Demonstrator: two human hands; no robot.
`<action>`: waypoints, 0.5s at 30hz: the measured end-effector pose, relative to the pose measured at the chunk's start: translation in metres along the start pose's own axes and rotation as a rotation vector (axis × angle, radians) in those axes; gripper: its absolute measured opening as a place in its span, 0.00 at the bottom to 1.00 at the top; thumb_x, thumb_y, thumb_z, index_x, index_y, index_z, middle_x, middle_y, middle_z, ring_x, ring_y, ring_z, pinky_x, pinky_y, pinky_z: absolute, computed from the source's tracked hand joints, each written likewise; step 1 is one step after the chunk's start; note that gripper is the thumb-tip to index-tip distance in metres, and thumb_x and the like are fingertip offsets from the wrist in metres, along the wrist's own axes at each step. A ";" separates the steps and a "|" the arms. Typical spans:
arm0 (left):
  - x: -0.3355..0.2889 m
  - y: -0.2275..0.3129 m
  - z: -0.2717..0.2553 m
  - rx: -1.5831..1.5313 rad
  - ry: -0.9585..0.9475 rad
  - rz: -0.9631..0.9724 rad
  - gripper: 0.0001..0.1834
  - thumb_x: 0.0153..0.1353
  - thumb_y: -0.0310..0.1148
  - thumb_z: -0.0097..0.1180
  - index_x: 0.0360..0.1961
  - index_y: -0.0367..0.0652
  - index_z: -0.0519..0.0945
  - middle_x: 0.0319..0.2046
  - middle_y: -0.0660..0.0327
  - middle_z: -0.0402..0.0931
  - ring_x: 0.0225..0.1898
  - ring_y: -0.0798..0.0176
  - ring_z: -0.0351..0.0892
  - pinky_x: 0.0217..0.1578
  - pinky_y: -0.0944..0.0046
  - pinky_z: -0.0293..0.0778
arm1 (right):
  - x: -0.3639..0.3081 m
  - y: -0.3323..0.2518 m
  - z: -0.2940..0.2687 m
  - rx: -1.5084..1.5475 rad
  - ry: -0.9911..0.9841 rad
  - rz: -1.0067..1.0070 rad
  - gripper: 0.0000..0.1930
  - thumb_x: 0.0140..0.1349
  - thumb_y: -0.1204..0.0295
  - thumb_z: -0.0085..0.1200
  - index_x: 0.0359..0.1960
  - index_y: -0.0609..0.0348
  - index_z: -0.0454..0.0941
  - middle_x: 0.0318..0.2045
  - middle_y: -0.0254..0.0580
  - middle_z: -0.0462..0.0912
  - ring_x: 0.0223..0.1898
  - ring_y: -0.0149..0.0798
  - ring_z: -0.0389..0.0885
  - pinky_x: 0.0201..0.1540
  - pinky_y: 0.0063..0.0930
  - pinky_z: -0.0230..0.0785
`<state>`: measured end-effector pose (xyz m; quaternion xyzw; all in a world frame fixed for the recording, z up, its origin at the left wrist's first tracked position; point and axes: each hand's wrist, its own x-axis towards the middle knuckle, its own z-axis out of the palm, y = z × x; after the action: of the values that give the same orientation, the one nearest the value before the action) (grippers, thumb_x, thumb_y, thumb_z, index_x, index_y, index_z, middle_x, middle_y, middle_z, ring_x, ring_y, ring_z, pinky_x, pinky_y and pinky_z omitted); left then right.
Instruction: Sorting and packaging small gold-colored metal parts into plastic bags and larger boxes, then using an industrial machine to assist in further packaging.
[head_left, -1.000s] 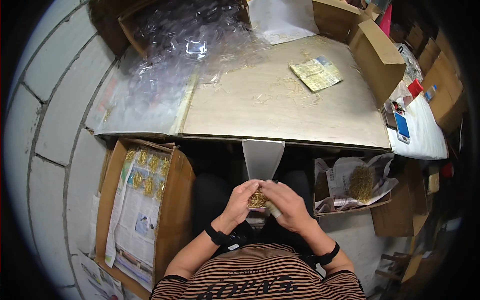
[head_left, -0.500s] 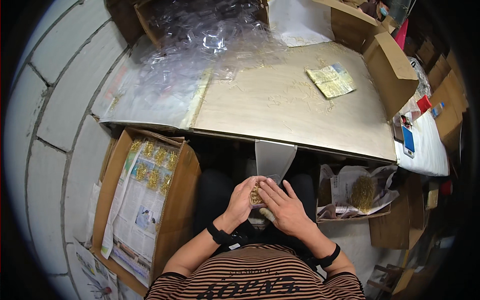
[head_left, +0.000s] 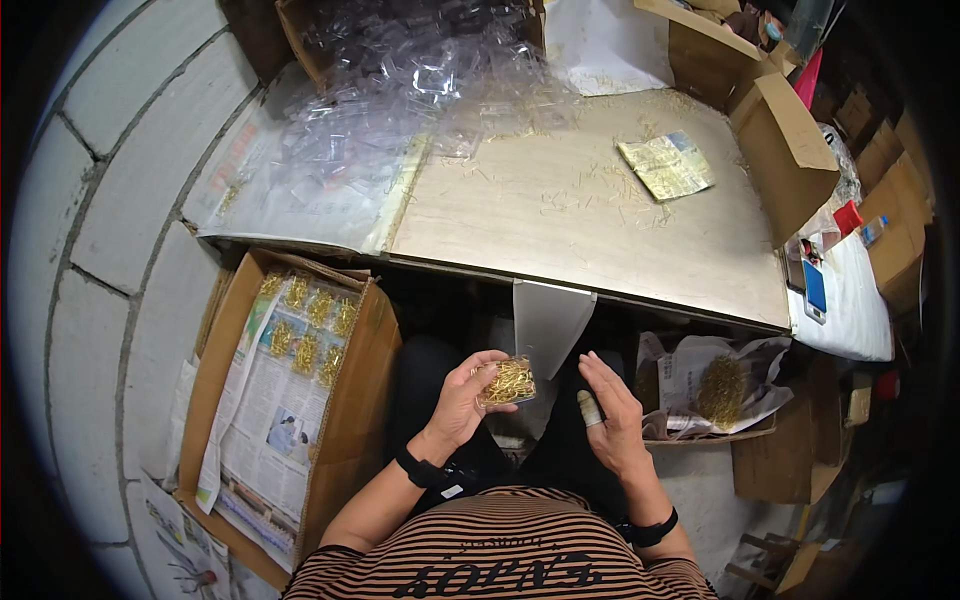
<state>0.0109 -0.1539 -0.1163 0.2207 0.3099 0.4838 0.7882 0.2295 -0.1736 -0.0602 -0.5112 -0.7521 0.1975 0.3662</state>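
Note:
A small clear plastic box [head_left: 511, 382] packed with thin gold metal pieces is in my left hand [head_left: 460, 402], its fingers and thumb gripping the left end. To its right my right hand [head_left: 612, 418] is raised, fingers stretched out and nothing in it. Pale tape wraps the right thumb. Left of my legs stands a cardboard carton [head_left: 352, 425] lined with newspaper, where several filled clear boxes [head_left: 305, 318] lie in rows at the far end. On my right, a paper-lined carton [head_left: 690, 435] holds a heap of gold pieces [head_left: 723, 392].
The table [head_left: 560, 230] ahead has scattered gold pieces and a folded yellowish paper [head_left: 667, 165]. Many empty clear boxes [head_left: 430, 85] are heaped at its far left. An open cardboard box [head_left: 785, 160] stands at the right edge, near a small blue device [head_left: 814, 287].
My right hand has come off the plastic box and moved right. My left hand now holds the box alone, turned so its gold contents show.

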 end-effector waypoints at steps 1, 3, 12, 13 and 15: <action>-0.001 0.001 0.000 -0.061 -0.007 0.000 0.15 0.64 0.29 0.46 0.51 0.36 0.66 0.44 0.53 0.73 0.44 0.60 0.78 0.38 0.59 0.82 | 0.002 0.000 -0.001 -0.002 0.000 -0.003 0.22 0.49 0.87 0.52 0.49 0.63 0.73 0.50 0.51 0.75 0.55 0.50 0.72 0.55 0.36 0.67; -0.002 0.002 -0.003 -0.122 -0.019 0.003 0.16 0.63 0.27 0.46 0.52 0.36 0.65 0.45 0.53 0.73 0.45 0.60 0.78 0.40 0.59 0.81 | 0.009 0.001 -0.003 0.026 0.045 -0.006 0.21 0.49 0.87 0.51 0.48 0.63 0.73 0.48 0.52 0.76 0.55 0.50 0.72 0.54 0.36 0.67; -0.022 -0.007 -0.037 0.111 0.100 -0.114 0.15 0.64 0.26 0.45 0.52 0.36 0.67 0.44 0.55 0.72 0.43 0.61 0.78 0.40 0.59 0.81 | 0.096 0.049 0.000 -0.006 0.070 0.012 0.20 0.57 0.82 0.46 0.53 0.61 0.70 0.53 0.55 0.72 0.57 0.51 0.69 0.59 0.37 0.61; -0.024 -0.010 -0.043 0.081 0.099 -0.137 0.15 0.66 0.30 0.42 0.52 0.36 0.67 0.44 0.54 0.73 0.43 0.61 0.78 0.40 0.60 0.81 | 0.119 0.056 -0.003 -0.063 0.027 0.020 0.20 0.60 0.77 0.45 0.55 0.60 0.68 0.56 0.55 0.69 0.59 0.52 0.66 0.60 0.38 0.59; -0.023 -0.031 -0.070 0.079 0.110 -0.119 0.18 0.69 0.38 0.36 0.50 0.36 0.70 0.40 0.55 0.76 0.40 0.61 0.79 0.35 0.61 0.81 | 0.164 0.058 -0.003 -0.118 -0.010 0.017 0.21 0.62 0.72 0.44 0.58 0.59 0.66 0.59 0.54 0.65 0.61 0.53 0.62 0.61 0.39 0.57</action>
<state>-0.0268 -0.1846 -0.1797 0.2059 0.3843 0.4351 0.7878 0.2337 -0.0010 -0.0407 -0.5372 -0.7599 0.1583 0.3301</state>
